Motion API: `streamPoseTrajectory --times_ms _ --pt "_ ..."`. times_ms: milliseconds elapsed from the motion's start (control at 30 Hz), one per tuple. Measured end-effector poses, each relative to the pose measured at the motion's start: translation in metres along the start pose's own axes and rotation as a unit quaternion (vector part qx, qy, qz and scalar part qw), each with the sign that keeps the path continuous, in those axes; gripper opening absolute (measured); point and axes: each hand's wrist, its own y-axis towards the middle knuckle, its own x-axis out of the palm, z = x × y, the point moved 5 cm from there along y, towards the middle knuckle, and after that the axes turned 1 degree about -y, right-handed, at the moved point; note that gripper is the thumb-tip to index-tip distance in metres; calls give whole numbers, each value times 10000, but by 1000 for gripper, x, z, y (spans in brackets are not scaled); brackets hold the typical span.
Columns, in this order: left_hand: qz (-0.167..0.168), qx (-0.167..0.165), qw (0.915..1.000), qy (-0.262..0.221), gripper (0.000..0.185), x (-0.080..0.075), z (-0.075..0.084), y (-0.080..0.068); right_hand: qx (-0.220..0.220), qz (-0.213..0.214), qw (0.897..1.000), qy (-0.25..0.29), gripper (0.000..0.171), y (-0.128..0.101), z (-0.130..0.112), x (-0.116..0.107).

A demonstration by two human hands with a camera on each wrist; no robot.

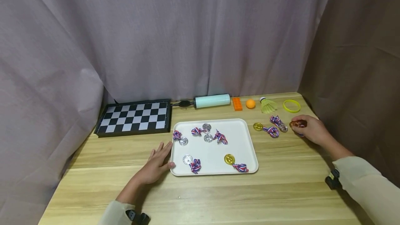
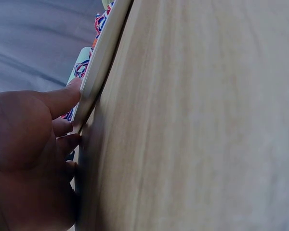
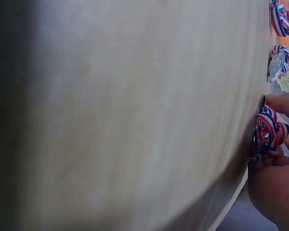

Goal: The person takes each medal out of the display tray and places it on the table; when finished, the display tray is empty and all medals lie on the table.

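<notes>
A white tray (image 1: 243,141) lies in the middle of the wooden table and holds several silver medals and one gold medal (image 1: 229,159), each with a red, white and blue ribbon. My left hand (image 1: 157,164) rests flat on the table with straight fingers touching the tray's left rim (image 2: 98,67). Over at the right edge, my right hand (image 1: 307,129) pinches a bronze medal (image 1: 296,124) with its bunched ribbon (image 3: 267,134) against the tabletop. A gold medal (image 1: 257,126) and a silver medal (image 1: 282,127) lie on the table just left of that hand.
Along the back stand a chessboard (image 1: 134,117), a pale cylinder (image 1: 212,100), an orange brick (image 1: 237,103), an orange ball (image 1: 250,103), a yellow shuttlecock (image 1: 268,105) and a yellow ring (image 1: 292,106). Curtains hang behind and to the right.
</notes>
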Motion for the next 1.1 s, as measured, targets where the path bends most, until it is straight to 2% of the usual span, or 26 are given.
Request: streamPoseTrajectory --times_ms 167,333,600,733,900,1100 --pt "34 -15 10000 46 80 0 -1 0 -134 134 9998 45 39 -3 -4 -6" --pt "40 -6 10000 74 80 0 -2 -1 -68 131 9997 190 43 -10 -16 -13" --pt "32 29 10000 9 80 1 -1 0 -554 106 9975 430 39 -25 -65 -10" --pt "28 24 10000 12 79 0 -1 0 -805 -39 9950 596 37 -32 -95 4" --pt "35 39 10000 7 79 0 0 0 -1169 -269 9901 731 33 -46 -132 32" --pt "17 19 10000 -1 79 0 0 0 -1292 -900 9831 932 37 -60 -167 71"
